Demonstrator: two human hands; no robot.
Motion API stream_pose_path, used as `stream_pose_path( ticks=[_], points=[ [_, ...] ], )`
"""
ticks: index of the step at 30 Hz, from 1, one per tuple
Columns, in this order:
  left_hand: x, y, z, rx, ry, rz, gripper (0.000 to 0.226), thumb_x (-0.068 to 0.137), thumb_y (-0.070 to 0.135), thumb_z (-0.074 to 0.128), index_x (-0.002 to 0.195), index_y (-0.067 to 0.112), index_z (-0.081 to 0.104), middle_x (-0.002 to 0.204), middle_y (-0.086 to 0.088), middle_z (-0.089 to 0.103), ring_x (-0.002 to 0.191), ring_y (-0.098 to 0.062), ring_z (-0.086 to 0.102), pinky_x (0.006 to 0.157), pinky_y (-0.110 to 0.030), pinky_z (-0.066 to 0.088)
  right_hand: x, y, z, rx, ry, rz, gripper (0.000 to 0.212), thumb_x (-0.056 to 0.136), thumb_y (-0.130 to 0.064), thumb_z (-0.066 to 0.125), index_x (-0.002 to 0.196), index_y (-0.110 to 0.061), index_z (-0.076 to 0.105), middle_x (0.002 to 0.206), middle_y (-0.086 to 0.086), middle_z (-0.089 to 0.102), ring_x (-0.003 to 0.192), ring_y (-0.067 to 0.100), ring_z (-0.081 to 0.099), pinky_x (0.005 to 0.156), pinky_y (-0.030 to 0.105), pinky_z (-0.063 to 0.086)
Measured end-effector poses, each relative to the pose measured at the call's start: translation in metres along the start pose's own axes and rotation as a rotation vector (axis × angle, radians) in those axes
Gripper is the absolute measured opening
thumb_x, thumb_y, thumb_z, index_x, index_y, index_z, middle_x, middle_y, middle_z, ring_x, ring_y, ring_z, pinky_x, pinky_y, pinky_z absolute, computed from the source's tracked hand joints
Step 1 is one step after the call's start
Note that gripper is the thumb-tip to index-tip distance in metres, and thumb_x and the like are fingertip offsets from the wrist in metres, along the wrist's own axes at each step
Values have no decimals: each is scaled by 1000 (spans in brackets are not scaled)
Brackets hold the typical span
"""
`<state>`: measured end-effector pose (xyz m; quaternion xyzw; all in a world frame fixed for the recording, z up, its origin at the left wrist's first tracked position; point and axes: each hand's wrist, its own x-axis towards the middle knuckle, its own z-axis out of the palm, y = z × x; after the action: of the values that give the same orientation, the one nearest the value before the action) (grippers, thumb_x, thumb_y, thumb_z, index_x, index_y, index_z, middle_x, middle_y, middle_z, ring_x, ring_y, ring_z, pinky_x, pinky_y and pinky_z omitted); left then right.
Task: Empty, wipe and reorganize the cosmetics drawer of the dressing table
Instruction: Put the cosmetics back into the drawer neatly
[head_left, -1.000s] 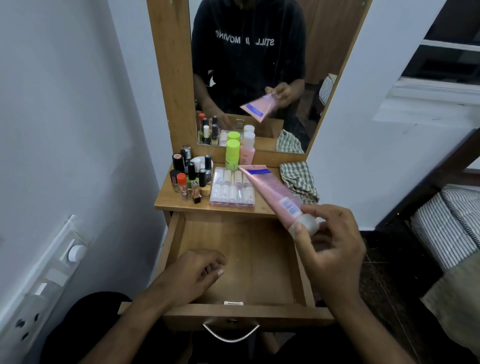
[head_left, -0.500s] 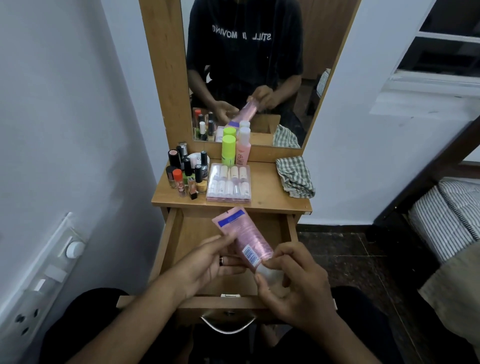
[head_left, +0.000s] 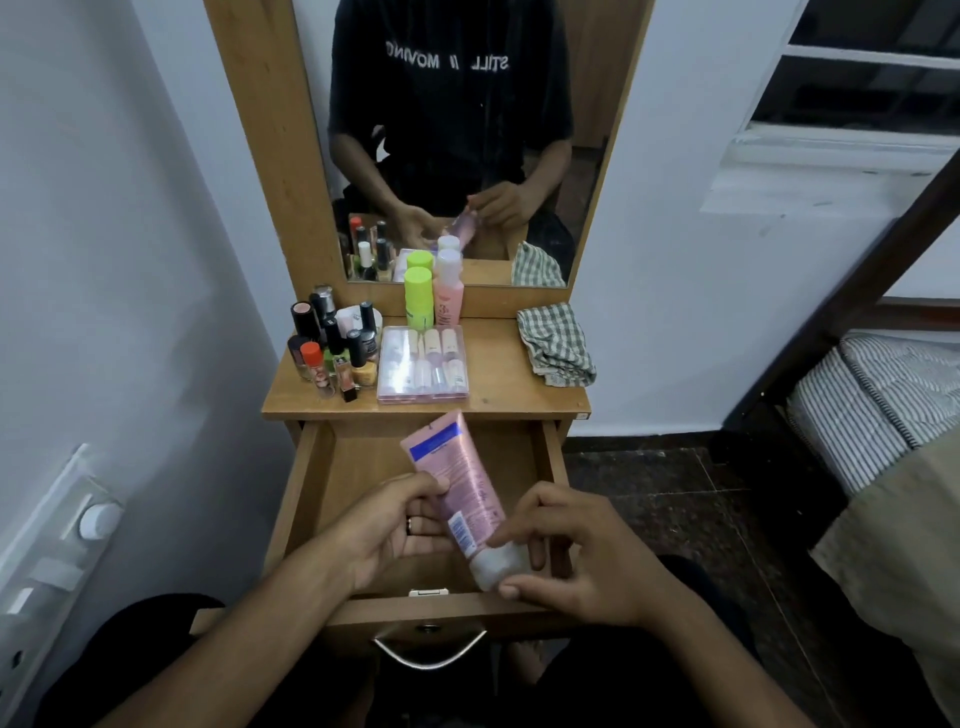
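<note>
Above one open drawer (head_left: 363, 467), one pink tube (head_left: 457, 493) in both hands' grip: left hand (head_left: 389, 530), right hand (head_left: 576, 556).

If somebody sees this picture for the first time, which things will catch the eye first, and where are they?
First the pink tube, held by the left hand and right hand above the open drawer. Then the neon green bottle at the back of the tabletop, with the crowd of small bottles at its left.
</note>
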<state>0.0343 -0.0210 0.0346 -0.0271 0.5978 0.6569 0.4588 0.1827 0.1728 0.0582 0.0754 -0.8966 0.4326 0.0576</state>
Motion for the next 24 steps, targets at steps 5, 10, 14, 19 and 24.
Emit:
stream_pose_path(
  ticks=[5,10,14,19,24],
  points=[
    [-3,-9,-6,-16,35,19,21,94,15,60,106,-1,67,81,-17,72,63,-20,69,57,-29,59,3,-4,5,26,-8,-1,55,76,-42,88,127,-34,68,115,-15,56,94,15,63,69,24,58],
    [1,-11,-8,-47,80,-20,20,94,17,59,103,1,67,74,-14,72,53,-15,66,46,-22,54,7,-3,13,-12,15,-14,56,79,-44,86,131,-38,65,118,-14,54,104,12,61,76,29,59],
    [14,-7,-2,-30,47,-80,19,95,18,59,102,2,65,73,-13,70,51,-14,65,46,-22,54,10,3,11,-41,44,19,50,80,-46,84,126,-38,68,116,-14,54,105,9,59,78,24,57],
    [46,-3,14,76,53,-74,18,96,22,58,90,6,63,67,-8,69,56,-14,66,56,-24,56,10,21,11,-119,83,124,48,81,-45,81,127,-39,67,116,-18,50,102,7,58,83,19,52],
    [75,-1,31,149,94,-23,13,92,21,64,92,9,67,75,-11,68,66,-20,65,56,-27,57,8,33,14,-229,121,254,51,83,-42,78,131,-37,64,114,-17,47,94,2,58,85,24,55]
  ],
)
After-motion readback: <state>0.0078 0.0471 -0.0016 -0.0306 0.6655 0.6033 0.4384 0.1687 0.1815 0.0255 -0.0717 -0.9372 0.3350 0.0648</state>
